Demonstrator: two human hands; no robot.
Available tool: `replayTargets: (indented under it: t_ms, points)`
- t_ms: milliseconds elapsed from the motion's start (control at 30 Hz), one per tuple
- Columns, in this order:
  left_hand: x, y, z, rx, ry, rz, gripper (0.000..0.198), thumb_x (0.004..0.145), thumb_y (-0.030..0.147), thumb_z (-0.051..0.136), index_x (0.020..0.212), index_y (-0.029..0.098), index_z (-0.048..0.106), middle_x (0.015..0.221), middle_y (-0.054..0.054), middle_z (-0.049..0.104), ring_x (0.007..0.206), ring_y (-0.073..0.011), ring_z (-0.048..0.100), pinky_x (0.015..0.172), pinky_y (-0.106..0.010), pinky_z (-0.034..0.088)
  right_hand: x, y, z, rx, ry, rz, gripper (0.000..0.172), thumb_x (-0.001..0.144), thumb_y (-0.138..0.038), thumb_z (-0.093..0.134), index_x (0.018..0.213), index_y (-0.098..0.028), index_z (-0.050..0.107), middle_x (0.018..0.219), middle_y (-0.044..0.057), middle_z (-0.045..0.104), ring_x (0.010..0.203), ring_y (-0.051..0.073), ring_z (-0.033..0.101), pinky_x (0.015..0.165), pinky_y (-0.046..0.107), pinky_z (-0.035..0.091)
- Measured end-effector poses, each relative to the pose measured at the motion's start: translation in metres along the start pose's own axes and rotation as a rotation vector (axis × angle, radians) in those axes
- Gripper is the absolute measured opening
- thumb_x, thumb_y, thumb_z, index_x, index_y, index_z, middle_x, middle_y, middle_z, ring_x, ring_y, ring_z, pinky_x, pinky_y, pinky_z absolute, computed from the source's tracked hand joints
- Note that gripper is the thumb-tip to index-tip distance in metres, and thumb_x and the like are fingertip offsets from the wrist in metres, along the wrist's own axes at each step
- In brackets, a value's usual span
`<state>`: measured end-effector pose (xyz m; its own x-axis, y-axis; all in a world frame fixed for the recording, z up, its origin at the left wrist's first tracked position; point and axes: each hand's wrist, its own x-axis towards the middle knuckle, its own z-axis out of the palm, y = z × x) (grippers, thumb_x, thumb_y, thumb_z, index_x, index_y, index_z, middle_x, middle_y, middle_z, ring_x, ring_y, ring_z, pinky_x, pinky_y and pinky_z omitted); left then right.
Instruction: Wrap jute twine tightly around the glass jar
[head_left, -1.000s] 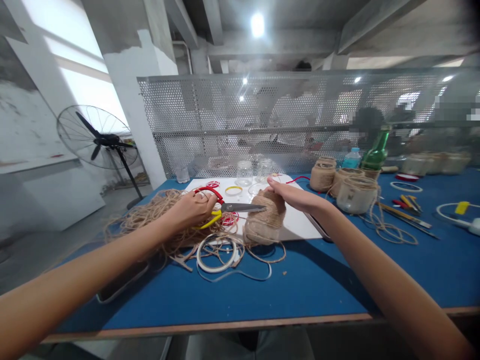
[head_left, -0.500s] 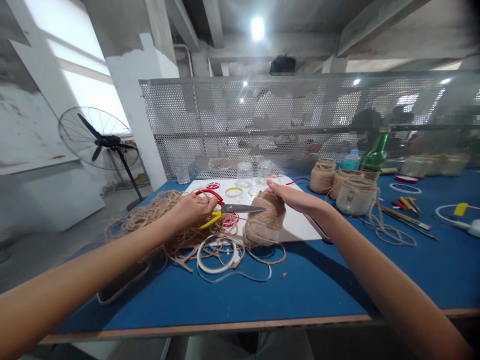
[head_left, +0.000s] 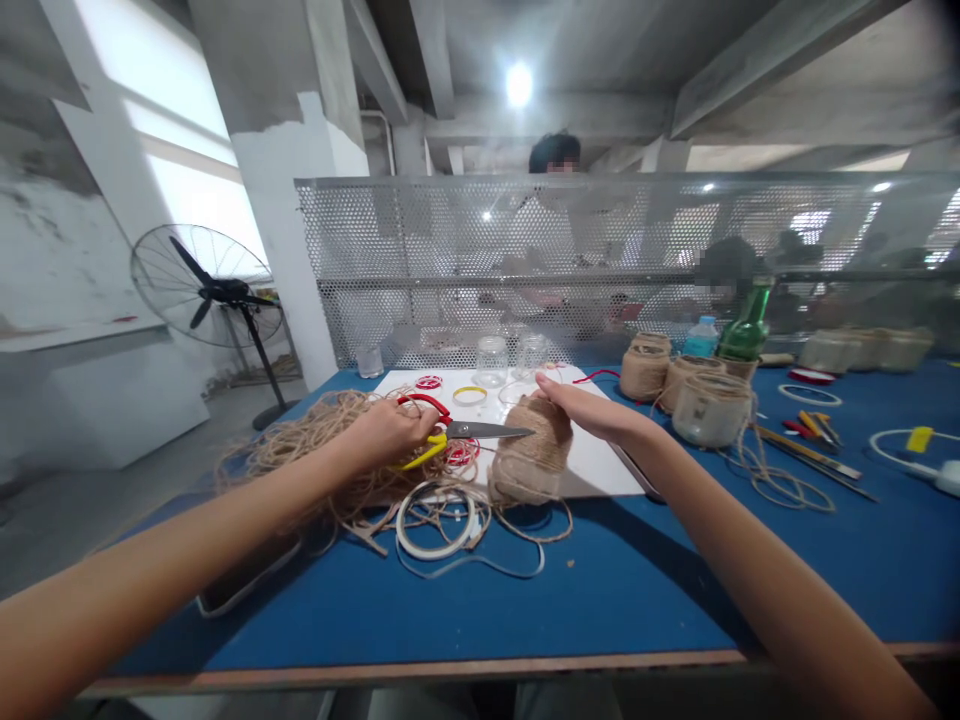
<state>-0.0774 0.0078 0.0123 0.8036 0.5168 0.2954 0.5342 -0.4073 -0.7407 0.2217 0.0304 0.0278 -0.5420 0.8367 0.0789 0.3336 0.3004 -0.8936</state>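
Two hands had hardly shifted since half a second earlier. The left hand (head_left: 390,432) was closed through the red and yellow handles of the scissors (head_left: 480,431), whose shut blades pointed away from that grip to the twine-wrapped jar (head_left: 529,460). I could not tell whether the tip touched it. The right hand (head_left: 585,408) lay curled over the jar's top, steadying it as it leaned slightly on the white board (head_left: 607,462). Loose twine (head_left: 315,440) lay behind the left hand, and a tape ring (head_left: 435,505) lay just below the scissors. The label on the water bottle (head_left: 703,338), well beyond the right hand, was too blurred to read.
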Motion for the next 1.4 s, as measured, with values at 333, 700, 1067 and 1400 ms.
replayTargets:
  t_ms: [333,700,1067,1400]
  points:
    - [-0.005,-0.017,-0.007,-0.181,-0.380,-0.493,0.034,0.085,0.033,0.034,0.101,0.011,0.054,0.068,-0.016,0.063,0.061,-0.0279,0.062,0.055,-0.035,0.045,0.001,-0.003,0.002,-0.122,0.045,-0.015,0.059,0.081,-0.063,0.026,0.080,-0.016,0.062,0.090,0.008,0.066,0.087,0.021,0.056,0.088,0.036,0.038]
    - [-0.017,-0.025,0.002,-0.447,-0.692,-0.507,0.039,0.075,0.052,0.046,0.073,0.018,0.065,0.078,-0.011,0.067,0.068,-0.0235,0.061,0.058,-0.029,0.043,-0.005,-0.010,0.006,-0.257,0.097,-0.024,0.046,0.084,-0.053,0.032,0.090,-0.020,0.063,0.106,0.007,0.063,0.099,0.023,0.054,0.092,0.038,0.038]
    - [0.011,-0.008,-0.085,-0.254,-0.132,-0.548,0.036,0.090,0.036,0.028,0.099,0.017,0.057,0.093,-0.010,0.059,0.085,-0.0224,0.056,0.064,-0.029,0.042,-0.003,-0.014,0.008,-0.366,0.058,-0.094,0.031,0.085,-0.035,0.034,0.078,-0.021,0.060,0.098,0.004,0.063,0.091,0.020,0.054,0.083,0.033,0.040]
    - [0.030,0.077,-0.082,-0.584,-0.049,-0.238,0.046,0.078,0.059,0.045,0.100,0.017,0.045,0.089,-0.006,0.056,0.081,-0.0230,0.054,0.066,-0.034,0.044,-0.002,-0.010,0.008,-0.352,0.065,-0.122,0.029,0.086,-0.034,0.033,0.074,-0.019,0.056,0.090,0.004,0.063,0.084,0.017,0.053,0.080,0.030,0.038]
